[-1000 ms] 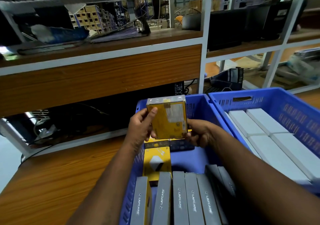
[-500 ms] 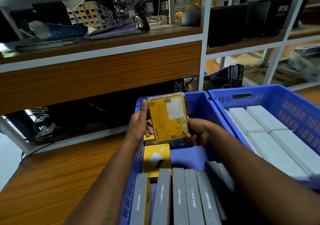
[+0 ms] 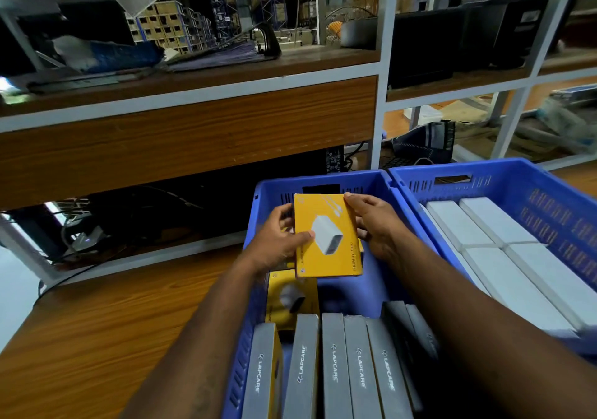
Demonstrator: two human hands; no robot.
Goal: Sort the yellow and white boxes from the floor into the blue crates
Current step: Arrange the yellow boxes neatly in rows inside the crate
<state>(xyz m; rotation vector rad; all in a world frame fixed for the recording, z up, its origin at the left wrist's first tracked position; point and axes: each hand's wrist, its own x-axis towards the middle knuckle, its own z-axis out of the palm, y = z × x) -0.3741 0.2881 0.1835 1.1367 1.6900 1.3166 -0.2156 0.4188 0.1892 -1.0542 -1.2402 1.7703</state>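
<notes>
Person: two forearms, bare from elbow to wrist, no sleeves in view. Left hand (image 3: 277, 244) and right hand (image 3: 378, 228) bare: no gloves, rings, watch or bands. Nails short, unpainted where visible.

- One head-worn view, looking forward and down from close above the left blue crate (image 3: 323, 182).
- It faces the shelving (image 3: 193, 134) behind the worktop (image 3: 97, 321).
- Forearms enter from the bottom edge.
</notes>
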